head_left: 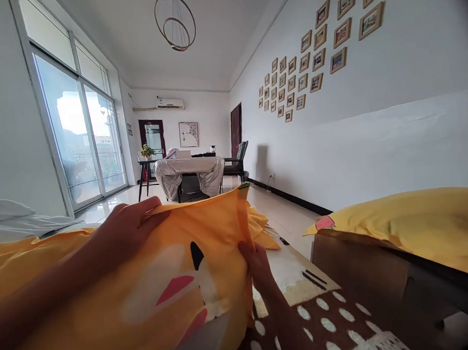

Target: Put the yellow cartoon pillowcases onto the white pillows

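An orange bedding cloth (pixel 217 223) with a cartoon print in white, black and pink is stretched up in front of me. Whether it is a pillowcase or a larger cover, I cannot tell. My left hand (pixel 136 220) is closed over its top edge, the thumb side towards the far end. Lower down, at the right-hand edge, my right hand (pixel 258 260) pinches the cloth between thumb and fingers. Between the two hands the top edge runs fairly taut to a raised corner. More of the orange fabric spreads to the left, behind my left forearm.
A yellow pillow (pixel 415 222) rests on a brown box-like piece (pixel 354 262) at the right. Below lies a brown rug with white dots (pixel 328 325). Farther off stand a covered table (pixel 189 165) and a black chair (pixel 238 156). Glass doors (pixel 92 136) line the left.
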A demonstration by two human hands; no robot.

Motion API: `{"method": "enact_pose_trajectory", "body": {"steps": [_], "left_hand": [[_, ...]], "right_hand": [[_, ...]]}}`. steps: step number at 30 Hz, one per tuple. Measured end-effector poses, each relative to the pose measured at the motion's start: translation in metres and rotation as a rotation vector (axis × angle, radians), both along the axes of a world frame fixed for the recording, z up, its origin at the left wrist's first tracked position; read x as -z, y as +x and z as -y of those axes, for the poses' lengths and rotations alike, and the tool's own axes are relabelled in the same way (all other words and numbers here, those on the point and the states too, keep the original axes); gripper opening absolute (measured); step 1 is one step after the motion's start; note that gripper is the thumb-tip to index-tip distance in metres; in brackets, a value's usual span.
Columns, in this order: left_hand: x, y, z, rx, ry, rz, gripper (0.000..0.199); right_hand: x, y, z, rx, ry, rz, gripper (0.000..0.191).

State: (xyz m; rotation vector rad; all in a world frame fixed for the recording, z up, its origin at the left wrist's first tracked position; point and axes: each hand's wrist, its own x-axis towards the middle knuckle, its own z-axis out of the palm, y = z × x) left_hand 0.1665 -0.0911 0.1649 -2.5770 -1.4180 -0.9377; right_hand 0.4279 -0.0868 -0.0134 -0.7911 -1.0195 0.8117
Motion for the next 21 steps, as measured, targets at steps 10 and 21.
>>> {"method": "enact_pose_trajectory", "body": {"steps": [10, 21], "left_hand": [[-0.007, 0.035, 0.021, 0.138, 0.047, -0.296, 0.035], [-0.01, 0.029, 0.026, 0.364, -0.062, -0.093, 0.04]], "right_hand": [[-0.032, -0.014, 0.044, 0.117, 0.015, 0.09, 0.041], [-0.038, -0.006, 0.05, 0.054, 0.099, 0.06, 0.046]]}}
